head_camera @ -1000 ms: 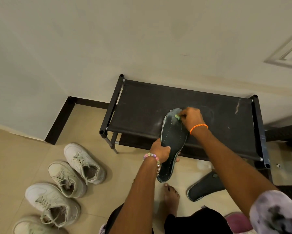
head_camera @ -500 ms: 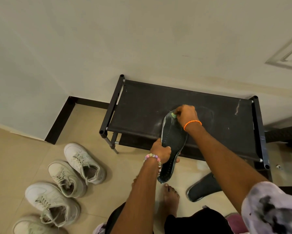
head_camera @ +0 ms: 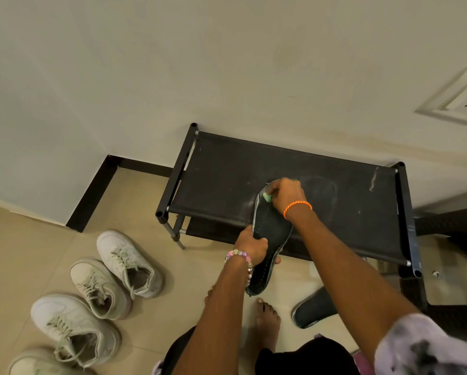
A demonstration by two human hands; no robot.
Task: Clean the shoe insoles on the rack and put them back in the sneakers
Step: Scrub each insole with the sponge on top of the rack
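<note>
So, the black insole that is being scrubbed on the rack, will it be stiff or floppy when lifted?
Probably flexible: the insole looks thin, and its heel end overhangs the rack edge, supported by the left hand. Likely light, since one hand's grip steadies it. It may shift under scrubbing, as the right hand works only the toe end.
</note>
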